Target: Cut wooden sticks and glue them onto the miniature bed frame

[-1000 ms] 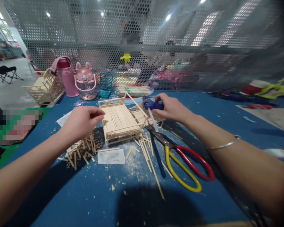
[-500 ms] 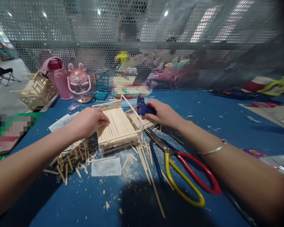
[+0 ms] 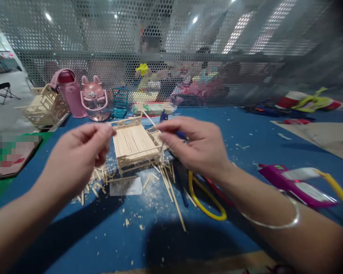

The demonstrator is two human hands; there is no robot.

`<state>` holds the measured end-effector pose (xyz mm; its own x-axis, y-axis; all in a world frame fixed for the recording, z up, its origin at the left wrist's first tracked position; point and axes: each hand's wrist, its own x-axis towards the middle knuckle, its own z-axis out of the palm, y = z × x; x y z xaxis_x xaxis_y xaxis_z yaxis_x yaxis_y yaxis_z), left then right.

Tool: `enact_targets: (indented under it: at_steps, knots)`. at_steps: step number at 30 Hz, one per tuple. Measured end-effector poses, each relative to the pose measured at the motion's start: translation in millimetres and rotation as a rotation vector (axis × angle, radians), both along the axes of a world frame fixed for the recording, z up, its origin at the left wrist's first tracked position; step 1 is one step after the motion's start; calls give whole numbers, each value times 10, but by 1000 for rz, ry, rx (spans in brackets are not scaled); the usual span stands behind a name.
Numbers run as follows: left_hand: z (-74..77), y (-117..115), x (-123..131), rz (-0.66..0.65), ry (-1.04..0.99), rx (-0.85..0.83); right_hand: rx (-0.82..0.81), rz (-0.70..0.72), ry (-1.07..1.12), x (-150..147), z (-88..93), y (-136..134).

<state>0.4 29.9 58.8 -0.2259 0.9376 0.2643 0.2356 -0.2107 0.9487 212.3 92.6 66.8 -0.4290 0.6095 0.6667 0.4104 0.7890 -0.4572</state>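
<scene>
Both my hands are lifted above the blue table (image 3: 246, 137), fingers pinched and pointing at each other. My left hand (image 3: 77, 156) pinches beside the left rail of a small bed-like model of wooden sticks (image 3: 133, 142). My right hand (image 3: 197, 146) pinches at the model's right rail. What the pinches hold is too small to make out. A blue glue gun (image 3: 163, 115) shows behind my right hand, mostly hidden. Yellow-and-red scissors (image 3: 205, 199) lie under my right wrist.
Loose sticks (image 3: 170, 186), stick cuttings (image 3: 94, 179) and a paper scrap (image 3: 125, 186) lie before the model. A pink bottle (image 3: 70, 93), pink bunny flask (image 3: 94, 99), teal basket (image 3: 120, 101) and stick house (image 3: 44, 107) stand by the mesh screen. A purple packet (image 3: 288, 182) lies at right.
Both hands have risen off the table toward the camera and closed into pinches. My left hand left the model's slats; my right hand came away from the glue gun's grip.
</scene>
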Motion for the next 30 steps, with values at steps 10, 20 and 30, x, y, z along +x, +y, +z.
enact_targets:
  at_steps: [10, 20, 30]
  knots:
    - [-435, -558, 453, -198, -439, -393, -584, 346, 231, -268, -411, -528]
    - [-370, -107, 136, 186, -250, -120, -919, 148, 443, -461, -538, -312]
    - [-661, -23, 101, 47, -34, -100, -935, 95, 625, -658, -720, -318]
